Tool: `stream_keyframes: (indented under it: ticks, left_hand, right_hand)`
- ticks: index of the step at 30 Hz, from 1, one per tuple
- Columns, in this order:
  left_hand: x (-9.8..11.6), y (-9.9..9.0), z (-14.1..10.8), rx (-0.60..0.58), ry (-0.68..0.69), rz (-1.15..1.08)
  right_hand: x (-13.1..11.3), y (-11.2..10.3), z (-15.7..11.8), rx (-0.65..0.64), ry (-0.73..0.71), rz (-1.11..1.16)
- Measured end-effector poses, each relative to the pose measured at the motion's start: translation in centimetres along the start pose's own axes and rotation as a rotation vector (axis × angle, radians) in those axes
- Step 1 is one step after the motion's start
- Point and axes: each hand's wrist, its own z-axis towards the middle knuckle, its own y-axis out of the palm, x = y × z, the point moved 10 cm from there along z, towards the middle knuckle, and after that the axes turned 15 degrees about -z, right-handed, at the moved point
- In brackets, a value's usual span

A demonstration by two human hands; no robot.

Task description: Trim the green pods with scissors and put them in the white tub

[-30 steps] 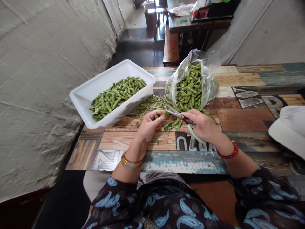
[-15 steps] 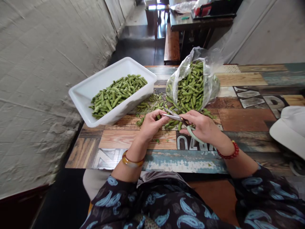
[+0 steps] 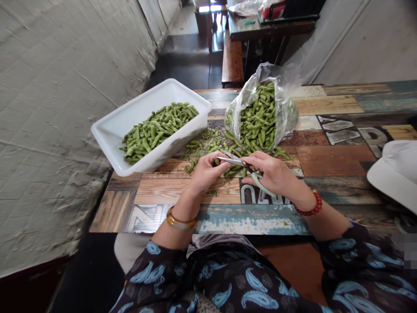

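My left hand pinches a small green soybean pod between thumb and fingertips, held just above the patchwork-printed wooden table. My right hand is closed around the pale green handles of the steel-bladed scissors, whose blades point left and meet the pod's end; they look nearly together.

Just behind my hands lies a loose scatter of fuzzy pods and clipped tips, crowding the space up to the crinkled clear plastic bag, heaped with pods and gaping toward me. To the left sits a smooth white rectangular plastic tub, part filled with pods, overhanging the table edge. A white cap rests at far right.
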Motion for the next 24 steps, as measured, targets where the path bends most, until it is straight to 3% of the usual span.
stream_keyframes:
  ticks: [7, 17, 24]
  left_hand:
    - [0.2, 0.0, -0.2, 0.03, -0.01, -0.056]
    - [0.4, -0.3, 0.2, 0.008, 0.065, 0.037]
    - [-0.5, -1.5, 0.0, 0.17, -0.048, -0.197]
  right_hand:
    - [-0.2, -0.1, 0.1, 0.01, -0.016, -0.004]
    - [-0.1, 0.2, -0.2, 0.006, -0.02, -0.046]
    - [1.4, -0.6, -0.1, 0.116, 0.048, -0.056]
